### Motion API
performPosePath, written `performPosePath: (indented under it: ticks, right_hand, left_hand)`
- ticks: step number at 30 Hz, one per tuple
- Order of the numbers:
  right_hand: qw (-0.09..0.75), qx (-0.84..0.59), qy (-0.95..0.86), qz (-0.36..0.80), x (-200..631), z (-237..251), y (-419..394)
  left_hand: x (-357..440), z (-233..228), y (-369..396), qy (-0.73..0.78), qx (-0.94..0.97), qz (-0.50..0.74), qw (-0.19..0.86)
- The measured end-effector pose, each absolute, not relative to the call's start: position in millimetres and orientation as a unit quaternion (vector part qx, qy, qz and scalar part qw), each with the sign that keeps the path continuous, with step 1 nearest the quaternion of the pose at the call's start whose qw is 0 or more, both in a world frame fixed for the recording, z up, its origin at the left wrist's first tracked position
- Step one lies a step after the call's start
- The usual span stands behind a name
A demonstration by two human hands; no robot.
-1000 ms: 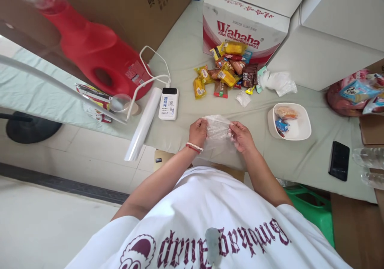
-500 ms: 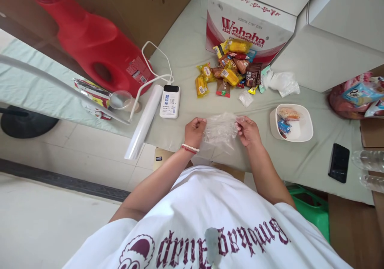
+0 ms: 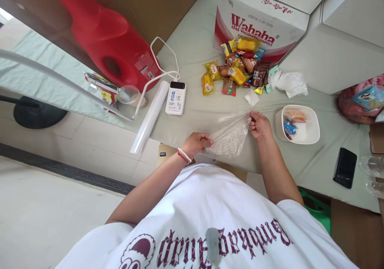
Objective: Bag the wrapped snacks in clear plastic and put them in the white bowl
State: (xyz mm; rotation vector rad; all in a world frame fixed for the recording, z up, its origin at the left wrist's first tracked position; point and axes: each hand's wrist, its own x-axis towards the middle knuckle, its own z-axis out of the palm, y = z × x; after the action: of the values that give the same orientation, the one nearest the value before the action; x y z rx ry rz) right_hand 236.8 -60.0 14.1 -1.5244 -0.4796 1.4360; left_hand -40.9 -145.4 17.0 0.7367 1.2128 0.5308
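Observation:
A clear, crinkled plastic bag [image 3: 230,139] is stretched between my two hands over the table's near edge. My left hand [image 3: 198,144] pinches its lower left corner, with a white and a red bracelet on the wrist. Higher up, my right hand [image 3: 259,125] grips the bag's upper right corner. Just right of that hand stands a white plastic tub [image 3: 312,129] holding a few wrapped snacks. Beyond the bag lies a heap of wrapped snacks [image 3: 238,75], with a small crumpled clear plastic piece [image 3: 251,97] near it.
Left of my hands are a white power bank [image 3: 176,105] with a cable, a roll of clear film [image 3: 150,119] and a big red jug [image 3: 120,49]. A Wahaha carton [image 3: 258,25] stands behind the snacks. A black phone [image 3: 345,168] lies at right.
My hands have moved apart, drawing the bag out taut and wider. The left hand went down and the right hand a little right and up. The whole view has shifted slightly.

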Motion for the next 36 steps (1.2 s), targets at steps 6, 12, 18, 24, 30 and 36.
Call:
performPosePath:
  ticks: [6, 12, 18, 24, 30, 36]
  right_hand:
    - [0.555, -0.67, -0.308, 0.386, 226, 34, -80]
    - [0.381, -0.545, -0.662, 0.347, 177, 53, -164]
    - [0.273, -0.54, -0.729, 0.32, 156, 14, -167]
    - [0.285, -0.539, -0.726, 0.317, 160, -2, -157]
    - [0.296, -0.582, -0.662, 0.367, 158, -2, -158]
    - [0.327, -0.599, -0.578, 0.448, 160, -5, -143]
  left_hand:
    - [-36, 19, -146, 0.576, 0.301, 0.292, 0.702]
    - [-39, 23, -146, 0.565, 0.239, 0.3, 0.731]
    - [-39, 19, -149, 0.542, 0.265, 0.313, 0.734]
    - [-28, 12, -149, 0.561, 0.282, 0.329, 0.706]
    - [-18, 6, -145, 0.578, 0.325, 0.322, 0.675]
    - [-19, 1, -147, 0.605, 0.364, 0.323, 0.63]
